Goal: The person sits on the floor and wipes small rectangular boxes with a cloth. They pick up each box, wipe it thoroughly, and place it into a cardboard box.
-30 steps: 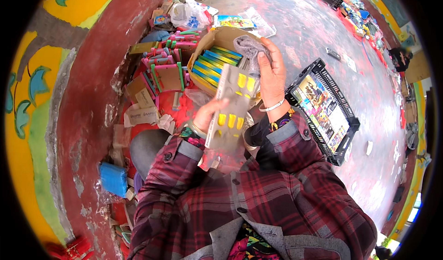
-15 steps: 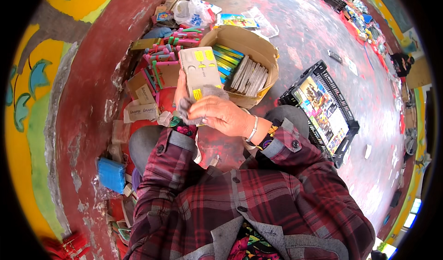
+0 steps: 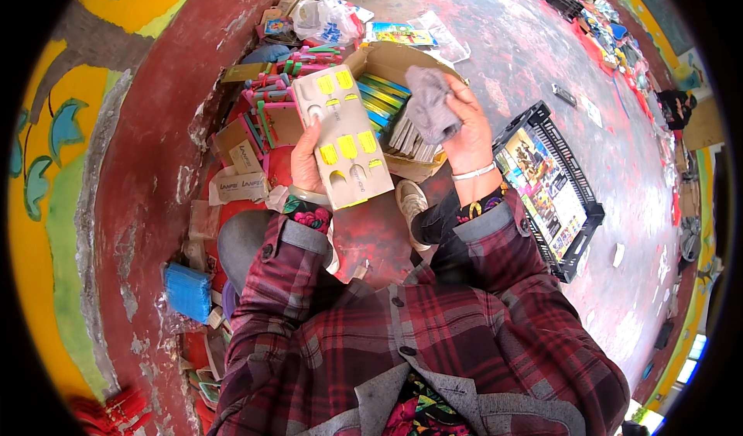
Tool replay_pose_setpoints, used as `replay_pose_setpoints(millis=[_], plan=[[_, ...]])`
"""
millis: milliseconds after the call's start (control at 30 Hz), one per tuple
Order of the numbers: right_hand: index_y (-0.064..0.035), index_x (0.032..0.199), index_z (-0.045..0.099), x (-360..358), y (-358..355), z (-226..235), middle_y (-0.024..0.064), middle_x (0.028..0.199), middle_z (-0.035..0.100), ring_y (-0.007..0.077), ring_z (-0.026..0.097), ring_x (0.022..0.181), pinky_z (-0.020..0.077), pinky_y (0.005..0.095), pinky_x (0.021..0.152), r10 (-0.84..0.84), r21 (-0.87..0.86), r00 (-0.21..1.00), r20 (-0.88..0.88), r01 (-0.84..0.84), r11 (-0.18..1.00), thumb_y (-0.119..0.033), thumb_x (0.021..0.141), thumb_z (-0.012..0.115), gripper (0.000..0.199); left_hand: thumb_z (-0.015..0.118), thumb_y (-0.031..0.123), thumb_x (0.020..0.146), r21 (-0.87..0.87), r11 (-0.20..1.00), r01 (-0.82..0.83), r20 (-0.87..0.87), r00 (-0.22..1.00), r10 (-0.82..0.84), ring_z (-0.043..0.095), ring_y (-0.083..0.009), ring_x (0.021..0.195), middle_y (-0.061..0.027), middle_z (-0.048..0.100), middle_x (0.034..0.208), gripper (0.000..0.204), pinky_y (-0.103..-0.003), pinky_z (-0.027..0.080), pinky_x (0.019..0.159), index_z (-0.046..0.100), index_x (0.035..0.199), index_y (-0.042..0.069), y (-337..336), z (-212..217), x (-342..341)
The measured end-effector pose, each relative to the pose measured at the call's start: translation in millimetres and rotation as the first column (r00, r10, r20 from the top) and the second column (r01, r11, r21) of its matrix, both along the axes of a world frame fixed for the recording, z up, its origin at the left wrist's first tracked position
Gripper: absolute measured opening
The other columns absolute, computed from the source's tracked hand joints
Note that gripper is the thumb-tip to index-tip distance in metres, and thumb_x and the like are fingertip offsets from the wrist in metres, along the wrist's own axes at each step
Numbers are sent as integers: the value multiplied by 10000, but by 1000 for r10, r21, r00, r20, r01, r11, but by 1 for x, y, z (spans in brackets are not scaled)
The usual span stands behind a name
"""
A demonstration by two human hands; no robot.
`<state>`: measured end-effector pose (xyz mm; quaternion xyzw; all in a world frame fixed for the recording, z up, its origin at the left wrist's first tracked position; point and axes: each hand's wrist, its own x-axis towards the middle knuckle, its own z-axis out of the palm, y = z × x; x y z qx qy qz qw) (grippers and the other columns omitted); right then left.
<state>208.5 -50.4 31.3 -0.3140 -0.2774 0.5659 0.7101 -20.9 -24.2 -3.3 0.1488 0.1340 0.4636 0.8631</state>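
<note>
My left hand (image 3: 307,163) grips a flat grey-beige cardboard box (image 3: 343,130) by its left edge, thumb on the face. Yellow patches and cutout-like shapes mark that face. In my right hand (image 3: 469,138) is a crumpled grey cloth (image 3: 430,104), held up to the right of the box and apart from it. Beyond both hands stands an open brown carton (image 3: 393,51) with blue, yellow and green flat packs (image 3: 382,94) and a row of greyish flat packs (image 3: 407,142) inside. The cloth and right hand cover part of the carton.
To the right lies a black plastic crate (image 3: 594,218) with colourful printed sheets in it. Pink and green items (image 3: 279,87) are heaped along the red wall at left, near a white plastic bag (image 3: 326,19). A blue pack (image 3: 186,293) sits lower left.
My right hand has lifted the cloth off the box and carried it up and to the right. The box, still in my left hand, now shows its whole face, tilted slightly.
</note>
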Motion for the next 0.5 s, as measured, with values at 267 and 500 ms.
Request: replay_pose_setpoints(millis=[267, 500], plan=[[-1, 1315, 437, -9, 12, -14, 127, 1297, 517, 250, 506, 1185, 393, 395, 1012, 64, 85, 980, -190, -49, 995, -163, 905, 528, 450, 479, 219, 958, -15, 988, 152, -12, 988, -152, 594, -266, 1079, -140, 549, 1236, 454, -396, 514, 898, 343, 1362, 66, 3, -18, 2], [-42, 1359, 433, -46, 4, -2, 65, 1273, 539, 140, 517, 1128, 378, 288, 992, -5, 17, 983, 185, 2, 1000, -60, 911, 518, 457, 477, 198, 952, 14, 986, 169, -61, 984, -168, 624, -254, 1022, -139, 586, 1185, 413, -371, 526, 876, 397, 1315, 21, -14, -21, 18]])
